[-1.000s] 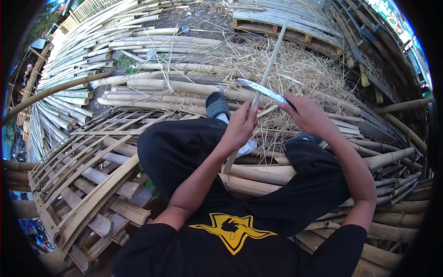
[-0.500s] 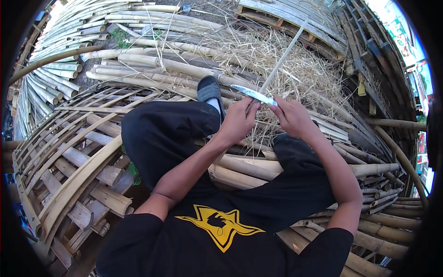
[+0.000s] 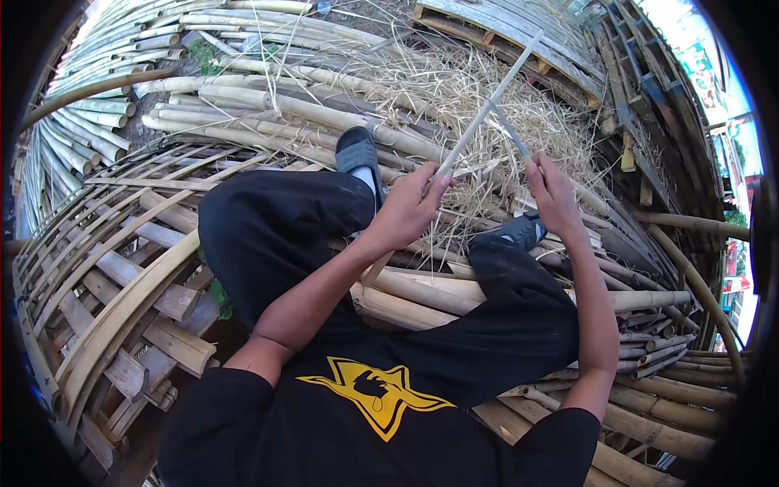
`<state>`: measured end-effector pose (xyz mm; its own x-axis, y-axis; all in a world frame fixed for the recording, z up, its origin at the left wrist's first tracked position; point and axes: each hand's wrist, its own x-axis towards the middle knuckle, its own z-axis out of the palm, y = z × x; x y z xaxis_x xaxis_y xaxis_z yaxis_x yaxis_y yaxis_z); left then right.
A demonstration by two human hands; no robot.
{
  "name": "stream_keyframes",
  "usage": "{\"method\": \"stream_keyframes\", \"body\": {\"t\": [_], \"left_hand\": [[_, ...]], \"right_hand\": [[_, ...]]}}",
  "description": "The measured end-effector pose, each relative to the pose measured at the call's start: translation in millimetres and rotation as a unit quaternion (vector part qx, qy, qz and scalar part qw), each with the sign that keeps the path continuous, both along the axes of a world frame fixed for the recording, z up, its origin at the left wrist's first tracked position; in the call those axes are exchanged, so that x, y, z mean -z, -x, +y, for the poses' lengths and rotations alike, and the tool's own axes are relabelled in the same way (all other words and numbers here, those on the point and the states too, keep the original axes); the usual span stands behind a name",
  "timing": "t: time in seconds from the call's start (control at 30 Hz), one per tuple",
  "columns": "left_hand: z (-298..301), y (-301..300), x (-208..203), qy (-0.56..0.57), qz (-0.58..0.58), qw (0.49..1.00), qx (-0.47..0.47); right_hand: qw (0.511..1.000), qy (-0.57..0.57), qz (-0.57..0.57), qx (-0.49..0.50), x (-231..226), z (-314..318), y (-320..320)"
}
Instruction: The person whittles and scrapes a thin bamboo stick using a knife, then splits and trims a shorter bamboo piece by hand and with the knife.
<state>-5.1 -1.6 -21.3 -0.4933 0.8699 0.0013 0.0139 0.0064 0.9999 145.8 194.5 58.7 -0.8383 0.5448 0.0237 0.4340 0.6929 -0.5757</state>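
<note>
My left hand is closed around a long, narrow bamboo strip, which slants away up and to the right. A short end of what seems to be the same strip shows below that hand. To the right, my right hand grips a knife by its handle, mostly hidden in the fingers. The blade points up and left, and its tip meets or overlaps the strip partway along; whether they touch I cannot tell. Beneath both hands lies a heap of pale shavings.
Bamboo poles lie across the ground ahead. A lattice of bent bamboo slats fills the left side. At the far right stand stacked wooden pallets, with another pallet at the back. My sandalled feet rest among the poles.
My right hand has moved right, away from the left, and the knife has swung from lying across the strip near my left hand to pointing farther up along it.
</note>
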Motion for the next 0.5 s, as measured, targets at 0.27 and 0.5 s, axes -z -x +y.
{"method": "stream_keyframes", "body": {"t": [0.27, 0.5], "left_hand": [[1.7, 2.2, -6.0, 0.01, -0.069, 0.997, -0.018], [4.8, 3.2, 2.8, -0.004, -0.087, 0.996, -0.006]], "right_hand": [[0.984, -0.039, -0.063, -0.163, 14.2, -43.2, 29.2], [0.979, -0.062, -0.08, -0.177, 14.7, -45.1, 28.9]]}}
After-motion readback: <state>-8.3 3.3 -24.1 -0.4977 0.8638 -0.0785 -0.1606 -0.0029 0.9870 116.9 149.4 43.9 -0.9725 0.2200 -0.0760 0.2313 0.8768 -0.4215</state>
